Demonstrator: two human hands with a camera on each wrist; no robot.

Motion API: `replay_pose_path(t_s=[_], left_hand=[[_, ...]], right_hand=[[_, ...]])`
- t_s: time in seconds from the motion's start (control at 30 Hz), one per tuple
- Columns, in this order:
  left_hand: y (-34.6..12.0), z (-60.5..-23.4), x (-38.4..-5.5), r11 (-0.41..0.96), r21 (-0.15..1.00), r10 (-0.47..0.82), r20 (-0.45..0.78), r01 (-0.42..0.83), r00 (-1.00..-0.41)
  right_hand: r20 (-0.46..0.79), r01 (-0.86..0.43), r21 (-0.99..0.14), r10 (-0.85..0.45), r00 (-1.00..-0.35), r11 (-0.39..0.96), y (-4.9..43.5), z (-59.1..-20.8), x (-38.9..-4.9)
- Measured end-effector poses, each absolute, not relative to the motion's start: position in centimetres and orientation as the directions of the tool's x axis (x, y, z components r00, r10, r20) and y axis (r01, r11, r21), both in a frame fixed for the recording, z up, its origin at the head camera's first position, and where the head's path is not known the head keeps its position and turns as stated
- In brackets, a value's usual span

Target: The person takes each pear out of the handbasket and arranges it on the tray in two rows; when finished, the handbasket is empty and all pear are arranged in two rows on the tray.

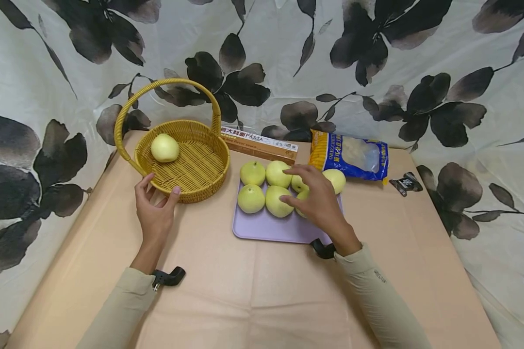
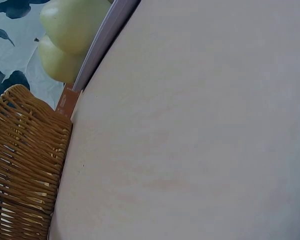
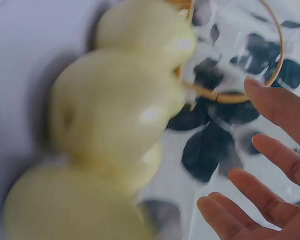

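Note:
A yellow wicker basket (image 1: 209, 186) with a tall hoop handle stands at the left, one round yellow-green fruit (image 1: 165, 148) inside it. My left hand (image 1: 155, 213) touches the basket's near side with spread thumb and fingers; the left wrist view shows the basket's wall but not this hand. Several more such fruits (image 1: 251, 198) sit in two rows on a lilac tray (image 1: 270, 232). Above the tray's right part hovers my right hand (image 1: 316, 198), fingers apart and holding nothing, partly hiding some fruits. In the right wrist view its fingers (image 3: 270, 200) spread beside the fruits.
Behind the tray lie a brown pasta box (image 1: 262, 145) and a blue and yellow pasta bag (image 1: 351, 155). A small black wrapped packet (image 1: 406, 184) is near the table's right edge. Flower-printed cloth (image 1: 288, 58) hangs behind the table (image 1: 227, 291).

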State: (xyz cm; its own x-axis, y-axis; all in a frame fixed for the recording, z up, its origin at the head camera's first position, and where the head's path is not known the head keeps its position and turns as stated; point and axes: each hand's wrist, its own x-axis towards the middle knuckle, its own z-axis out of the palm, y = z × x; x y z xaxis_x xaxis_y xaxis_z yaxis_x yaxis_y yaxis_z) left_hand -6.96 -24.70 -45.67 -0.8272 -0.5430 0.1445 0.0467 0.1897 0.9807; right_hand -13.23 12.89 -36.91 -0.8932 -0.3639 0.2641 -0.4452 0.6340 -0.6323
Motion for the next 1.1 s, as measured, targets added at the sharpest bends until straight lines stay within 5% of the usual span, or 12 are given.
replay_pose_path(t_s=[0.57, 1.1], left_hand=[[-24.9, -45.7, -6.9, 0.191, 0.980, -0.543, 0.153, 0.056, -0.826], [-24.9, -45.6, -6.9, 0.207, 0.977, -0.538, 0.151, 0.043, -0.829]], right_hand=[[0.339, -0.625, -0.626, -0.559, -0.757, 0.467, 0.3, -35.6, -15.5], [0.271, -0.662, -0.574, -0.652, -0.709, 0.482, -7.9, -36.0, -18.6]])
